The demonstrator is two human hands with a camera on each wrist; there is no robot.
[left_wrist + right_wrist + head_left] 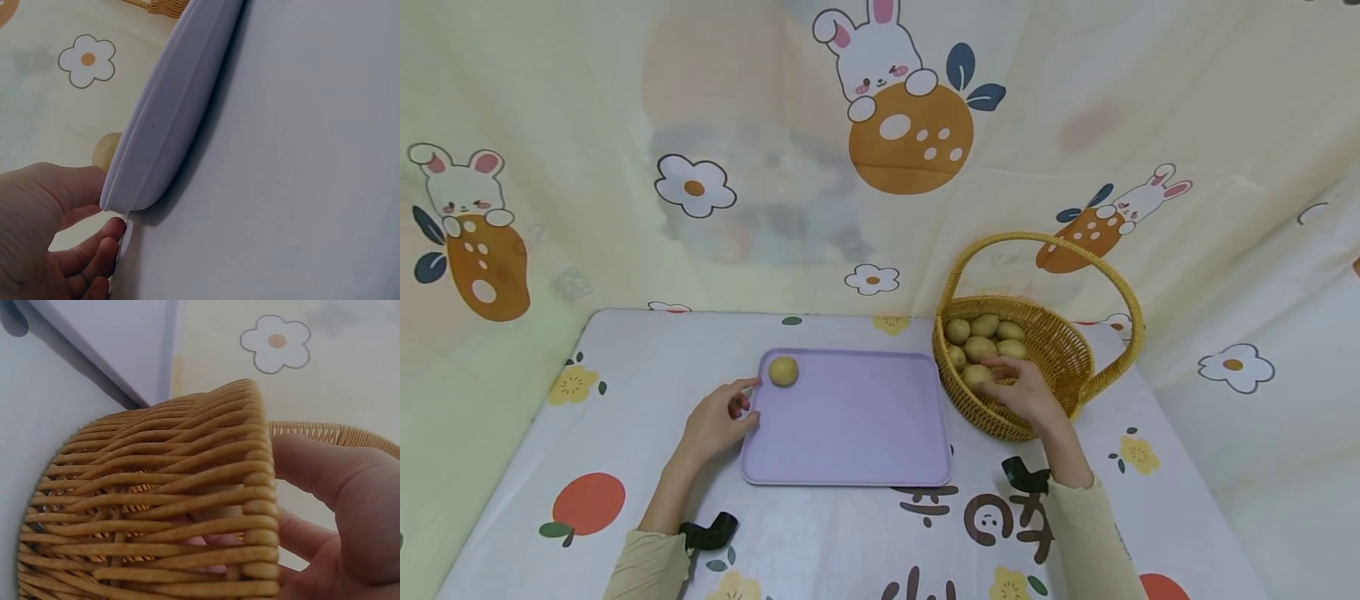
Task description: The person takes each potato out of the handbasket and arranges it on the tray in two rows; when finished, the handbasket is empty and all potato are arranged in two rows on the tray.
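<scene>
Several potatoes (981,348), basket handle (1132,321) above, tray (857,425) beside, curtain (775,75) behind

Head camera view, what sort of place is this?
Probably a curtained-off indoor tabletop workspace: a rabbit-printed fabric backdrop hangs behind the table, a patterned tablecloth covers it, and a purple tray sits beside a wicker basket.
</scene>
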